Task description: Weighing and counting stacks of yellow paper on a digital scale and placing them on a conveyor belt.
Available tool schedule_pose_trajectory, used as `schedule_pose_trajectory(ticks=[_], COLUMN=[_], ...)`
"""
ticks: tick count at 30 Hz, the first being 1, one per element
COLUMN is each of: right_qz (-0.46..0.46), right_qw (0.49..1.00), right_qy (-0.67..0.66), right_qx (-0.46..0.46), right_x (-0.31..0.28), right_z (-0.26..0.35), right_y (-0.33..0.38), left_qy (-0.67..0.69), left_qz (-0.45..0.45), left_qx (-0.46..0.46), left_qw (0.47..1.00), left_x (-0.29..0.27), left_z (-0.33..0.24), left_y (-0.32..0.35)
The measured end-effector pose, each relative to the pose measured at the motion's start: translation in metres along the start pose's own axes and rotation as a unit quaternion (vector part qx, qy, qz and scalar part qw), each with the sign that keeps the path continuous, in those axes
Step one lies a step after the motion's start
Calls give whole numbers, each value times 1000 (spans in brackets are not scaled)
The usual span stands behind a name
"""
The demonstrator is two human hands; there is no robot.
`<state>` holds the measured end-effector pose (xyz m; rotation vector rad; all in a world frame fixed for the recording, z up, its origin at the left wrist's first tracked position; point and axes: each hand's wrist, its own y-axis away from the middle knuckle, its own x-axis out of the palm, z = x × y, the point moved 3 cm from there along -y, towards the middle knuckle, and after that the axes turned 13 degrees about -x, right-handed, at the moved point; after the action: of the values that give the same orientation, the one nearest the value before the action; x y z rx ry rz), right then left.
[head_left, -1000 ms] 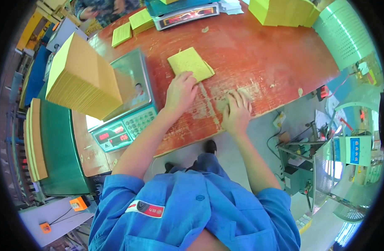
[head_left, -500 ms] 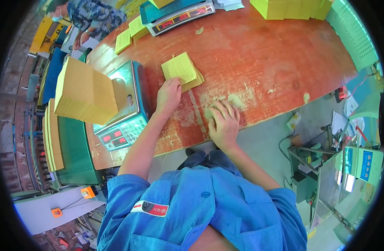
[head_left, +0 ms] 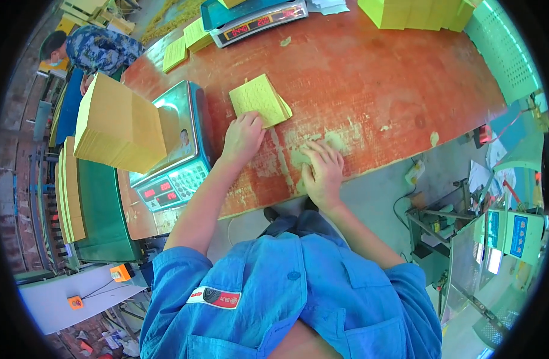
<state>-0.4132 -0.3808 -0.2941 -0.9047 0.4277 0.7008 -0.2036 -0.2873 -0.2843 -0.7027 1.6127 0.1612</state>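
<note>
slid squarer, rough yellow paper stack (head_left: 259, 99) meets curled left hand (head_left: 244, 137), grip unclear; loosely spread right hand (head_left: 324, 175) rests near scuffed bench's (head_left: 400, 78) edge.

My hands: two, a left hand (head_left: 244, 139) and a right hand (head_left: 324, 172).
Small yellow stack (head_left: 256, 99): one; I cannot count its sheets.
Weighing scales: I see two, a near scale (head_left: 179, 154) and a far scale (head_left: 259, 23).
Tall tan stack (head_left: 122, 122): one, with too many layers for me to count.
Small yellow piles: two, a flat pile (head_left: 175, 55) and a thicker pile (head_left: 196, 36).
Yellow blocks (head_left: 412, 14): several, the exact number unclear to me.
Red table (head_left: 370, 78): one.
Co-worker (head_left: 107, 51): I see one.
Orange boxes: two, an upper box (head_left: 120, 273) and a lower box (head_left: 75, 303).
My blue shirt (head_left: 274, 269): one.
Shirt badge (head_left: 216, 298): one.
</note>
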Motion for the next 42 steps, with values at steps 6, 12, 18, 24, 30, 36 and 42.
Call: schedule_pose_trajectory(ticks=[6, 12, 18, 24, 30, 36, 42], right_qz=[1, -69, 1, 146, 160, 61, 46], right_qw=[1000, 962, 879, 811, 968, 932, 931], right_qy=[-5, -248, -413, -407, -172, -344, -330], right_qx=[6, 89, 239, 395, 87, 93, 149], right_x=[1, 10, 20, 57, 42, 3, 2], right_z=[-1, -14, -15, -26, -9, 6, -2], right_y=[1, -21, -70, -87, -87, -30, 8], left_qy=[36, 116, 155, 168, 221, 570, 562], left_qz=[-3, -80, -106, -97, -162, 83, 66], left_qx=[-9, -54, -69, -63, -289, -346, -268], left_qw=[999, 989, 980, 979, 917, 740, 780], left_x=[0, -17, -21, -16, -31, -50, -38], left_z=[1, 1, -20, -25, -4, -10, -26], left_y=[1, 13, 44, 62, 88, 102, 104])
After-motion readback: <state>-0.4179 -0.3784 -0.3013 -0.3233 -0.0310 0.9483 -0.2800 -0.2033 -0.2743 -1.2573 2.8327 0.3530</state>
